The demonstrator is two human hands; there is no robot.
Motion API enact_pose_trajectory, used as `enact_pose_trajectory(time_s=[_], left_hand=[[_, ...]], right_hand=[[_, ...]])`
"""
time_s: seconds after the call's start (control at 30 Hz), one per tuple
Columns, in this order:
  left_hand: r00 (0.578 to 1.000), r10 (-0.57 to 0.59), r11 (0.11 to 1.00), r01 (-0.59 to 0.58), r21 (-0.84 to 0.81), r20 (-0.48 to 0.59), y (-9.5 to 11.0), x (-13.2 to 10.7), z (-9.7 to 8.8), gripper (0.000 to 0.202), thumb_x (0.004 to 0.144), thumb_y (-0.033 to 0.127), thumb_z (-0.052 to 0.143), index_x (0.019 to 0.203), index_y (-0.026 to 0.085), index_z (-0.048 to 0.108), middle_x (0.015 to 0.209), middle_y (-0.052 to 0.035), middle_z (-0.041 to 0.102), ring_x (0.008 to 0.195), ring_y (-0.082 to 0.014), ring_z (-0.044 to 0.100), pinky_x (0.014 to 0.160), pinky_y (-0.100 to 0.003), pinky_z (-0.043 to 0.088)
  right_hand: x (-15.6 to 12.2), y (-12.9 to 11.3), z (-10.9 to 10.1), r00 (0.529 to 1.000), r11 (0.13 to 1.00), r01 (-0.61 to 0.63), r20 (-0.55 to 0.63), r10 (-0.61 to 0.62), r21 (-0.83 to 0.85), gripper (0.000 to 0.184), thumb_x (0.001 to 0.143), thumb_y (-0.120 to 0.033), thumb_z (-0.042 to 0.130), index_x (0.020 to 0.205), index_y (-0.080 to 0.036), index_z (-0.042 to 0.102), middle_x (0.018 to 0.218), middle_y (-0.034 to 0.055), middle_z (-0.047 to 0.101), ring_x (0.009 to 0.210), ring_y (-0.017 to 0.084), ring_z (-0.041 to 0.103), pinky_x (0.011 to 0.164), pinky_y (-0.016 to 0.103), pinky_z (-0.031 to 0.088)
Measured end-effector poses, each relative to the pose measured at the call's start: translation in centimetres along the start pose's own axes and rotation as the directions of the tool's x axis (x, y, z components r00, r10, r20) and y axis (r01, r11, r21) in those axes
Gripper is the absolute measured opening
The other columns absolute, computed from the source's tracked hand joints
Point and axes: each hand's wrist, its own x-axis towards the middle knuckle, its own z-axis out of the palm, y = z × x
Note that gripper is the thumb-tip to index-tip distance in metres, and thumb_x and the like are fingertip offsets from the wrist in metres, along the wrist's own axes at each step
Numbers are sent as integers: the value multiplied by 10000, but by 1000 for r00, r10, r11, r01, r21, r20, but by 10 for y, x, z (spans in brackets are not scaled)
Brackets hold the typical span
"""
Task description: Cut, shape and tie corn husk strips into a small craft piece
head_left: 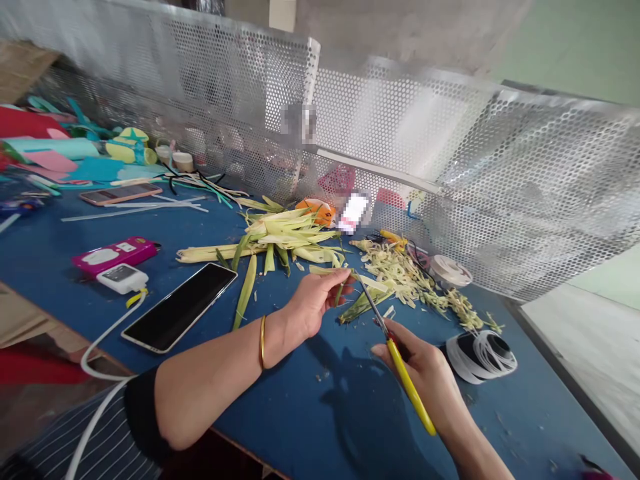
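My left hand (pixel 320 293), with a gold bangle at its wrist, pinches a strip of pale green corn husk (pixel 341 291). My right hand (pixel 417 357) grips a yellow-handled tool (pixel 407 387) with a slim metal end. Its tip meets the husk close to my left fingertips. Seen edge-on, the tool's exact kind cannot be made out. Behind my left hand lies a heap of long husk leaves (pixel 290 230). To the right is a pile of small curled husk pieces (pixel 400 270). Another husk leaf (pixel 365 303) rests on the blue table between my hands.
A dark-screened phone (pixel 180 307), white charger (pixel 123 277) with cable and magenta box (pixel 117 256) lie at left. A spool of white ribbon (pixel 480 357) stands right of my right hand. Coloured craft sheets (pixel 80 160) fill the far left. Perforated metal panel (pixel 380 113) borders the back.
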Motion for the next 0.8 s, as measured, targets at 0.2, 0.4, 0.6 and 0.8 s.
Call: enact_pose_trajectory(time_s=[0.2, 0.4, 0.6, 0.8], left_hand=[[1000, 4, 1000, -4, -9, -5, 0, 1, -1, 150, 753, 285, 767, 795, 143, 744, 866, -68, 726, 712, -120, 636, 634, -238, 461], [1000, 12, 1000, -12, -7, 2, -1, 2, -1, 171, 728, 300, 787, 790, 147, 741, 856, -70, 725, 709, -123, 633, 639, -246, 464], [1000, 19, 999, -18, -32, 12, 1, 5, -1, 156, 723, 273, 788, 775, 139, 728, 854, -61, 716, 656, -94, 600, 592, -218, 444], [996, 44, 991, -53, 126, 74, 5, 6, -3, 86, 713, 200, 765, 765, 139, 733, 696, -25, 631, 617, -82, 530, 542, -198, 366]], right_hand=[[0, -4, -2, 1000, 1000, 9, -14, -9, 16, 431, 834, -598, 577, 1039, -240, 702, 615, -23, 544, 549, 138, 415, 481, 218, 366], [-1, -8, -2, 1000, 997, 12, -28, -10, 81, 438, 815, -630, 582, 942, -232, 714, 581, -21, 529, 548, 138, 416, 463, 211, 355], [-2, -8, 0, 999, 994, -8, -48, 13, 110, 480, 834, -628, 563, 1041, -219, 706, 593, -16, 546, 552, 145, 444, 483, 221, 372], [-1, -1, -4, 991, 997, 3, -134, 8, 81, 555, 825, -610, 576, 1196, -204, 653, 619, -11, 580, 537, 151, 475, 497, 232, 391]])
